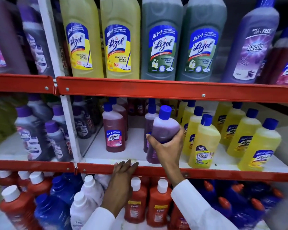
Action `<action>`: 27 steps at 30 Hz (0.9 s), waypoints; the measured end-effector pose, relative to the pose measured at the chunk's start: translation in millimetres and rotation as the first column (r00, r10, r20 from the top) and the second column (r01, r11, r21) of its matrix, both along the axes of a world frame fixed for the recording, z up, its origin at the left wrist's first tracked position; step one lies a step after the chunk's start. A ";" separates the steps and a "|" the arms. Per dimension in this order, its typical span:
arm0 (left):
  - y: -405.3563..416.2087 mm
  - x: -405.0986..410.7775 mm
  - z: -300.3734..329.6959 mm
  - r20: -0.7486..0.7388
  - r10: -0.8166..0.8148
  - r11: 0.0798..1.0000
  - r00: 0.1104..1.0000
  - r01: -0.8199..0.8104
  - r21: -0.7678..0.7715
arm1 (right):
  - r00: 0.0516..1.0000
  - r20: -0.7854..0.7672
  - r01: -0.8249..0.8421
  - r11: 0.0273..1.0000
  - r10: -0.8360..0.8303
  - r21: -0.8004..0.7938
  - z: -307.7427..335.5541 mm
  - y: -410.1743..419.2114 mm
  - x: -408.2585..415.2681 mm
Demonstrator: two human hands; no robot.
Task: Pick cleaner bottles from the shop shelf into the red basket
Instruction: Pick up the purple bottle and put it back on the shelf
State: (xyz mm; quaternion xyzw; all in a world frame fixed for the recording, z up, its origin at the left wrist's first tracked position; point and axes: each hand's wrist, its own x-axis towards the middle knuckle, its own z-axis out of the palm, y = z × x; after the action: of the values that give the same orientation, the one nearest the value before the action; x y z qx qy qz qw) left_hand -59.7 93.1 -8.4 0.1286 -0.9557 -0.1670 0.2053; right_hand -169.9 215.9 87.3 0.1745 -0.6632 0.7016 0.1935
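Gripping a purple Lizol bottle (pixel 163 135) off the middle shelf (pixel 206 170).

Left hand (pixel 123 173), lower centre, rests flat on the shelf lip, fingers together. Right hand (pixel 169 145) clamps the bottle's body, cap tilted up-right; no red basket visible.

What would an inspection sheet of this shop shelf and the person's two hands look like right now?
Surface: middle shelf, white board with red front rail, bare patch near the front.
Job's things: purple bottle, blue cap, tilted, gripped by the right hand; red basket: nothing seen.
Clutter: dark red Lizol bottle upright left of it; small yellow bottles to its right; large yellow and green Lizol bottles above; red and blue bottles below.
Grippers: right hand closed on the purple bottle; left hand rests flat on the red rail, holding nothing.
Cables: nothing seen.
Surroundings: more stocked shelving at left, blurred.
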 end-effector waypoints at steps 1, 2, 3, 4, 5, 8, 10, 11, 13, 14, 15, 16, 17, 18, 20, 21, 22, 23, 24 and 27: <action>-0.4 0.3 -0.2 0.000 0.000 1.000 1.000 0.000 0.005 | 1.000 -0.007 0.012 0.999 -0.011 0.031 -2.7 -3.1 -1.8; -1.1 0.5 -0.7 0.002 -0.004 1.000 1.000 0.004 0.008 | 1.000 -0.003 0.020 0.998 -0.020 0.058 -5.4 -6.4 -3.5; -1.4 0.2 -1.1 0.003 -0.013 1.000 1.000 0.013 0.010 | 1.000 0.008 0.027 0.996 -0.027 0.082 -7.8 -8.5 -5.5; -2.1 0.0 -1.4 0.001 -0.021 1.000 1.000 0.021 0.015 | 0.999 0.023 0.034 0.994 -0.037 0.104 -9.7 -11.0 -7.4; -2.6 0.0 -1.4 -0.003 -0.027 0.999 1.000 0.027 0.024 | 0.998 0.040 0.041 0.992 -0.047 0.122 -11.4 -13.4 -9.4; -3.6 -0.2 -0.8 0.000 -0.039 0.999 0.999 0.038 0.025 | 0.995 0.077 0.055 0.988 -0.066 0.145 -16.0 -19.5 -15.2; -4.1 -0.4 -1.4 0.010 -0.031 1.000 0.999 0.031 0.008 | 0.994 0.093 0.050 0.987 -0.065 0.155 -20.3 -23.6 -17.8; -3.9 -0.6 -1.5 0.010 -0.027 1.000 1.000 0.026 0.009 | 0.993 0.098 0.044 0.986 -0.061 0.162 -22.9 -25.1 -18.6; -3.4 -1.2 -1.7 0.005 -0.025 1.000 1.000 0.025 0.012 | 0.994 0.096 0.031 0.984 -0.048 0.175 -27.2 -27.4 -18.9; -3.1 -1.4 -1.9 0.004 -0.026 1.000 1.000 0.026 0.011 | 0.995 0.088 0.027 0.984 -0.043 0.176 -28.9 -28.2 -18.8; -3.0 -1.7 -1.9 0.000 -0.026 1.000 1.000 0.025 0.012 | 0.996 0.078 0.027 0.984 -0.042 0.178 -30.4 -28.6 -18.9; -3.1 -1.8 -2.1 -0.003 -0.023 1.000 1.000 0.023 0.017 | 0.997 0.071 0.029 0.983 -0.042 0.181 -31.5 -28.9 -19.0; -3.1 -1.7 -2.7 -0.003 -0.020 1.000 1.000 0.020 0.021 | 0.997 0.068 0.030 0.982 -0.043 0.186 -32.9 -28.5 -18.8; -3.4 -1.9 -3.4 -0.002 -0.016 1.000 1.000 0.016 0.019 | 0.997 0.064 0.029 0.982 -0.042 0.188 -33.9 -28.0 -18.7; -3.0 -2.0 -5.4 0.000 -0.002 1.000 1.000 0.002 -0.003 | 0.998 0.060 0.019 0.980 -0.032 0.199 -35.9 -26.3 -18.7; -1.9 -2.3 -6.1 -0.001 0.007 1.000 1.000 -0.007 -0.014 | 0.998 0.061 0.010 0.978 -0.024 0.209 -36.4 -25.2 -18.7; -0.4 -2.8 -6.5 0.002 0.016 1.000 1.000 -0.016 -0.026 | 0.998 0.061 0.002 0.975 -0.016 0.224 -36.5 -23.8 -18.2; 1.2 -3.1 -6.7 0.012 0.033 0.999 0.999 -0.032 -0.044 | 0.998 0.057 -0.004 0.971 -0.010 0.240 -36.5 -22.2 -16.7; 4.1 -3.5 -7.0 0.022 0.055 0.997 0.998 -0.053 -0.061 | 0.999 0.048 -0.005 0.968 -0.007 0.253 -36.9 -18.9 -14.8; 17.8 -5.6 -8.8 -0.035 0.076 0.996 0.996 -0.078 -0.049 | 0.999 0.009 0.039 0.971 -0.043 0.236 -43.0 2.2 -7.1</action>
State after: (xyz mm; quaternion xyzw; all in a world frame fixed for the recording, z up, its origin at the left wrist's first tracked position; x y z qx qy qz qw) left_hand -65.3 111.0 -17.2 0.1571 -0.9504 -0.1369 0.2307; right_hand -177.0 218.1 44.3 0.1776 -0.7468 0.6148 0.1811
